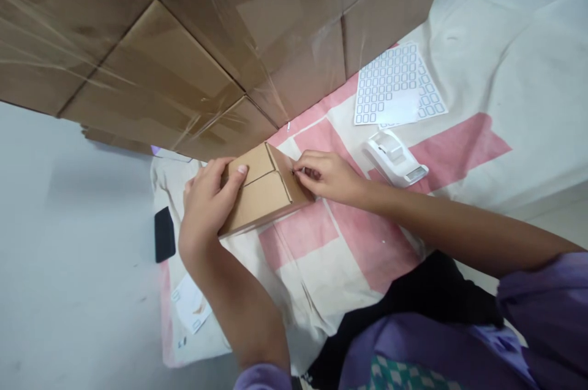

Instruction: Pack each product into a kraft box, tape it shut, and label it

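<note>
1. I note the left hand (206, 206) clasping the small box (264, 194), fingers curled over its top.
2. The right hand (327, 176) pinches its right end flap.
3. The small box lies on the cloth (362, 249), tape dispenser (395, 158) just right.

surface: cream-and-pink cloth (362, 243) | on it: small box (261, 194), tape dispenser (395, 157), label sheets (395, 84), taped cartons (184, 41) | edge: black phone (164, 234)

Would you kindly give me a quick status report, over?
Left hand gripping small box. Right hand pinching its side flap. Tape dispenser nearby, big cartons close behind, nothing blocking.
</note>
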A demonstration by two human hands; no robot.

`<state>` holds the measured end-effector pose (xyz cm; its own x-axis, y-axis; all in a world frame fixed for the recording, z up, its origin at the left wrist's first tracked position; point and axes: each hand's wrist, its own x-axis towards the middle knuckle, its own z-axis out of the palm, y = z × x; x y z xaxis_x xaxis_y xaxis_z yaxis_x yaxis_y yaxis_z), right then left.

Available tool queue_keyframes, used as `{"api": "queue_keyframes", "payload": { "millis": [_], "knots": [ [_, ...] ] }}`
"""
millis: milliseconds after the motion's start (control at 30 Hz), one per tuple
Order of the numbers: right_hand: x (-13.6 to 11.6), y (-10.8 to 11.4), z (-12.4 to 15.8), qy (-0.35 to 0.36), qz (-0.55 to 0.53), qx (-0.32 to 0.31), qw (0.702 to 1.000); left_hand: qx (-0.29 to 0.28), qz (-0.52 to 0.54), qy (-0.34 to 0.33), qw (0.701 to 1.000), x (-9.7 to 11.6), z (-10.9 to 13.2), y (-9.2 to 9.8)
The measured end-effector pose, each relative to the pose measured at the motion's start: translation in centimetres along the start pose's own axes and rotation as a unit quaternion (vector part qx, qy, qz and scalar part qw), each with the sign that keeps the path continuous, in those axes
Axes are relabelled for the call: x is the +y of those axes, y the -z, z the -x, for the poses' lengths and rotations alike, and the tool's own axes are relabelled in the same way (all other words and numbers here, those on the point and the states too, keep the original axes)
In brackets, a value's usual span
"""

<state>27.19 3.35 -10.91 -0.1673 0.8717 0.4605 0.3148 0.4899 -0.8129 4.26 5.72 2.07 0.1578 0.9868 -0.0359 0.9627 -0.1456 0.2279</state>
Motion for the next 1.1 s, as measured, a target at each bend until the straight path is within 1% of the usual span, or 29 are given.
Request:
{"api": "queue_keyframes", "payload": {
  "millis": [200,333,667,800,900,1100],
  "knots": [
    [-0.17,-0.04,0.03,-0.015,-0.009,-0.002,1.000,0.002,0.005,0.000,1.000,0.04,0.14,-0.02],
    [-0.11,-0.03,-0.05,-0.006,-0.006,0.002,1.000,0.000,0.007,0.000,1.000,0.01,0.09,-0.03],
    [0.32,0.06,-0.14,0.000,-0.001,-0.024,1.000,0.003,0.008,0.002,1.000,-0.15,0.05,-0.13],
    [0.60,0.03,-0.21,-0.014,-0.013,-0.029,0.999,0.002,0.009,0.005,1.000,-0.16,0.02,-0.14],
    [0.57,0.15,-0.34,-0.023,-0.017,-0.022,0.999,0.004,0.009,0.002,1.000,-0.19,0.04,-0.15],
    [-0.16,0.32,-0.44,-0.076,-0.022,-0.027,0.997,0.007,0.012,0.005,1.000,-0.05,0.17,-0.14]
  ]
}}
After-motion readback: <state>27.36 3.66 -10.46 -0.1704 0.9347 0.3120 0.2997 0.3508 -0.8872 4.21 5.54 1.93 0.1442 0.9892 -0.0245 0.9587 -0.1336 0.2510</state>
